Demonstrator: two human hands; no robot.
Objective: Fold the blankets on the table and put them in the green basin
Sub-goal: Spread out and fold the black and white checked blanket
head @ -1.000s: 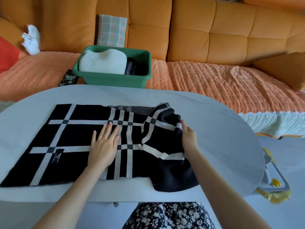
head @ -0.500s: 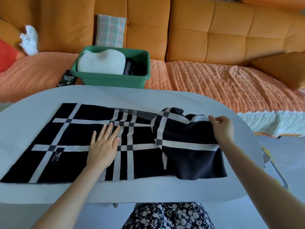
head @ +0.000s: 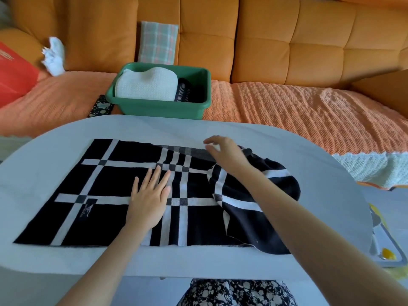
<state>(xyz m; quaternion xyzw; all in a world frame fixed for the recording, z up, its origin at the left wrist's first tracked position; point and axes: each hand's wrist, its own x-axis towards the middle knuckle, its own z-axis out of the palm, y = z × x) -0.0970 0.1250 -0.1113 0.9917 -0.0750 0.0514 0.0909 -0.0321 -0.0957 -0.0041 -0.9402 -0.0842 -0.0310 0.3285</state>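
Left hand (head: 148,200) presses flat on the black, white-striped woven blanket (head: 106,180); right hand (head: 223,153), fingers loosely spread, grips nothing.

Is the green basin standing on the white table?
No, the green basin stands on the orange sofa cover behind the table, not on it.

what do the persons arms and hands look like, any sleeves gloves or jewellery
Both forearms are bare, no sleeve in view. The left hand and right hand wear no gloves; no ring, watch or bracelet shows. The person wears a dark garment with a small white floral print, seen at the lap.
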